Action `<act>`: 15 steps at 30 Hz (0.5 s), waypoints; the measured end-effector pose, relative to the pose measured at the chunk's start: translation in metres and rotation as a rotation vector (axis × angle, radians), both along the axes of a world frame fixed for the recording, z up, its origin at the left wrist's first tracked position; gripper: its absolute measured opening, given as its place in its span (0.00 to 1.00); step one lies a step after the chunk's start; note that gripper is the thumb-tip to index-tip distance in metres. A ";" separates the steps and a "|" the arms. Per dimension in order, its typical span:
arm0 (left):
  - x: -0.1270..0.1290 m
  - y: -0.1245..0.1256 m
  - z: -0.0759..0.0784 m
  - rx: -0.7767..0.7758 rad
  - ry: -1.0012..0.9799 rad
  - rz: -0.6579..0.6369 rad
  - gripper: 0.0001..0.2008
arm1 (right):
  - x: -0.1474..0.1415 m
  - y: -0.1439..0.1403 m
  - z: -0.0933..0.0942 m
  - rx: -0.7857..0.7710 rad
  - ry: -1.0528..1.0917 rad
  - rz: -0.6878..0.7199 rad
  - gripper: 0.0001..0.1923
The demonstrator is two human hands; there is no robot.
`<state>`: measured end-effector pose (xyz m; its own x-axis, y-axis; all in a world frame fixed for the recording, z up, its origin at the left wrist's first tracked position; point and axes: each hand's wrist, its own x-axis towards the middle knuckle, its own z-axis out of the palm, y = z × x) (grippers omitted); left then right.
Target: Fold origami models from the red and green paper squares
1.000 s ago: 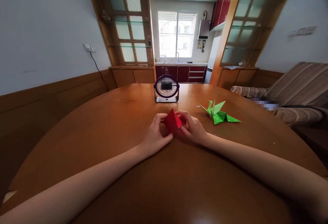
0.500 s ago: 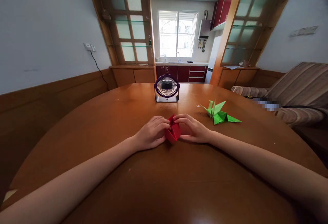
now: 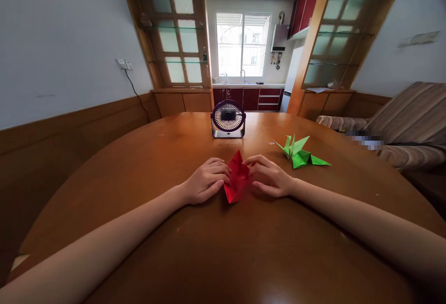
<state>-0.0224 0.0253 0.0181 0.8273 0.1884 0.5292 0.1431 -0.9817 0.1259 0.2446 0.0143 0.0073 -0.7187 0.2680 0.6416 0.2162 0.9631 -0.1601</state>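
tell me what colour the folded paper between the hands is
Red. The folded paper, pinched by the left hand and right hand, shows in the head view.

Round wooden table, glossy, brown; small purple desk fan upright near its far edge, grille facing the camera; green folded paper cranes lying on the table right of the fan, well apart from it; striped sofa at right; wall socket with black cord on left wall; kitchen window and dark red cabinets beyond.
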 end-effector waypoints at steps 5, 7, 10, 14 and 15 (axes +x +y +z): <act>0.004 -0.002 0.001 -0.039 -0.058 0.099 0.17 | 0.000 0.000 -0.002 0.170 -0.031 -0.066 0.06; 0.008 -0.006 0.003 -0.092 -0.097 0.151 0.16 | -0.002 0.000 -0.002 0.247 -0.043 -0.088 0.06; 0.018 -0.014 0.006 -0.181 -0.168 0.312 0.11 | -0.006 -0.002 -0.001 0.310 -0.047 -0.097 0.07; 0.028 -0.022 0.008 -0.262 -0.164 0.441 0.06 | -0.010 -0.005 0.000 0.310 -0.049 -0.084 0.09; 0.029 -0.022 0.009 -0.278 -0.152 0.445 0.06 | -0.011 -0.006 0.000 0.307 -0.050 -0.080 0.09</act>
